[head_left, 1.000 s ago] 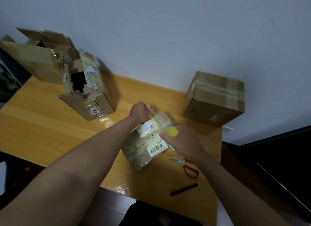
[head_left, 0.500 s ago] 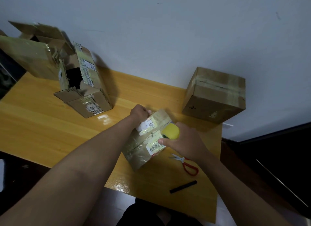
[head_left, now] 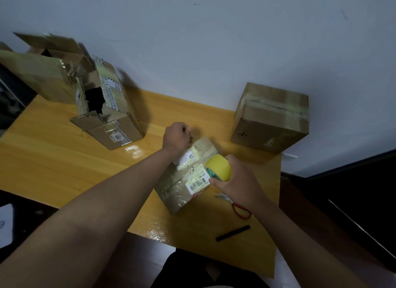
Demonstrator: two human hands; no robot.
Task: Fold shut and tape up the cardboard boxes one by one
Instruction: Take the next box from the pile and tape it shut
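Four cardboard boxes stand on the yellow tabletop (head_left: 53, 159). Far left, a large open box (head_left: 40, 73); beside it a torn open box (head_left: 107, 114), its inside dark. The left hand (head_left: 176, 136) is fisted at the small taped box's (head_left: 186, 178) far edge; whether it pinches tape, I cannot tell. The right hand (head_left: 233, 182) grips one yellow tape roll (head_left: 219, 167) on that box. Right of it: one pair of red-handled scissors (head_left: 237, 206), one black marker (head_left: 233, 233), and a sealed box (head_left: 272, 118).

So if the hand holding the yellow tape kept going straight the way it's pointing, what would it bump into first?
Probably the small box right in front of it. The right hand points up-left with the tape roll already over that box. Beyond lies the left hand, though depth is hard to judge.
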